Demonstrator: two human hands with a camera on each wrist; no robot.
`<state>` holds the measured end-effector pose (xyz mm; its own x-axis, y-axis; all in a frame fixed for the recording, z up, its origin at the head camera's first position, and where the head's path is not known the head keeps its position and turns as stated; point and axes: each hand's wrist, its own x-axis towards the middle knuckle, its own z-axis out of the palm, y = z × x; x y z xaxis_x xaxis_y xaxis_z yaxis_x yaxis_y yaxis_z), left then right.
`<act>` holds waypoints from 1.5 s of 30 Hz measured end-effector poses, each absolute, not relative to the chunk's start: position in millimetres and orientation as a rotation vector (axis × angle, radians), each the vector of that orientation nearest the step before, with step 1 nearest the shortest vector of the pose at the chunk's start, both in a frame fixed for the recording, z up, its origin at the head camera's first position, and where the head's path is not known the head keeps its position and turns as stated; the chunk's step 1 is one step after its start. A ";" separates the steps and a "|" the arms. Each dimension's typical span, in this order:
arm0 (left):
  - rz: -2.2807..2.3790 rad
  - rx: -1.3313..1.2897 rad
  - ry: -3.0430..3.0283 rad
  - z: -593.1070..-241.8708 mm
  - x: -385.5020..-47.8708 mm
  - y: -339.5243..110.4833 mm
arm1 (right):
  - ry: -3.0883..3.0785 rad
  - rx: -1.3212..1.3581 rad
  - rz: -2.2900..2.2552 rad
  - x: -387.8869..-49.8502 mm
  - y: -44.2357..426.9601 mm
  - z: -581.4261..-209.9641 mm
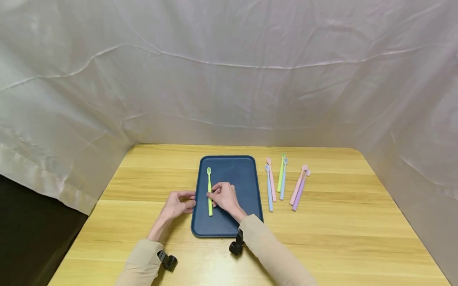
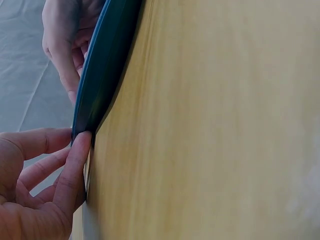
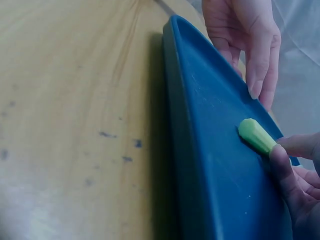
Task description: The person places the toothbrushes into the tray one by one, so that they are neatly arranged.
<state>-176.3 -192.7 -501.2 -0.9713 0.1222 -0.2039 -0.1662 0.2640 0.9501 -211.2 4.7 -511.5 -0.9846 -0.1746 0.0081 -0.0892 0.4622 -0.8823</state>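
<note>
Thumb and fingers of a person's right hand [image 1: 226, 195] pinch a green toothbrush [image 1: 210, 206] by its handle, over the left half of a dark blue tray [image 1: 243, 198], bristle head pointing far. The left hand [image 1: 174, 205] has thumb and forefinger pinched on the tray's left rim. Right of the tray I see six more toothbrushes [image 1: 283, 183] in pairs: pink with blue, green with blue, pink with purple. All rest on a wood-grain tabletop [image 1: 340, 246]; a pale, creased sheet [image 1: 232, 95] hangs behind.
</note>
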 end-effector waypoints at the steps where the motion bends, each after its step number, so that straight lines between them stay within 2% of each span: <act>1: 1.778 -0.054 2.293 -500.7 -176.3 -192.6 | 2.611 -0.242 -1.567 -209.8 5.3 -511.5; 14: 1.765 -0.049 2.290 -500.5 -177.3 -194.3 | 2.615 -0.337 -1.509 -191.2 7.0 -508.3; 45: 1.778 0.000 2.260 -501.4 -177.9 -195.2 | 2.618 -0.257 -1.614 -191.0 -5.5 -513.8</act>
